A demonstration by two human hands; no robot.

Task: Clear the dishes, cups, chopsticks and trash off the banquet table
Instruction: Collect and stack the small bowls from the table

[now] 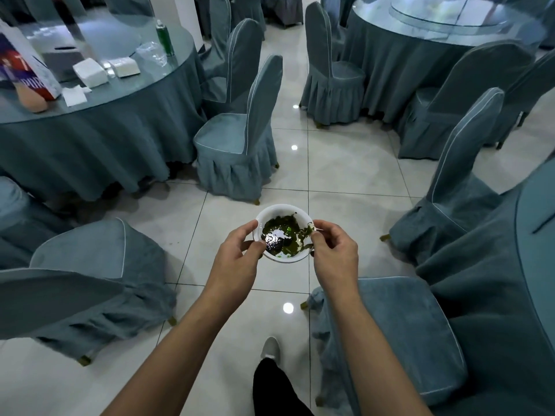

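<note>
A small white bowl point(277, 214) with dark green leftover greens and a little liquid is held over the tiled floor in the middle of the view. My left hand point(237, 253) grips its left rim, thumb on top. My right hand point(335, 253) holds the right rim, and a thin toothpick-like stick point(316, 228) shows at its fingertips. The banquet table point(90, 121) at the upper left carries napkin stacks point(90, 73), a clear plastic cup point(151, 54), a green bottle point(164, 37), a printed box point(21, 67) and a tissue box point(61, 60).
Blue-covered chairs ring the open floor: one ahead point(240, 145), one at the left point(84, 280), two at the right point(450, 199) point(399, 340). A second round table point(420, 55) stands at the upper right. My shoe point(270, 348) is on the tiles point(345, 169) below the bowl.
</note>
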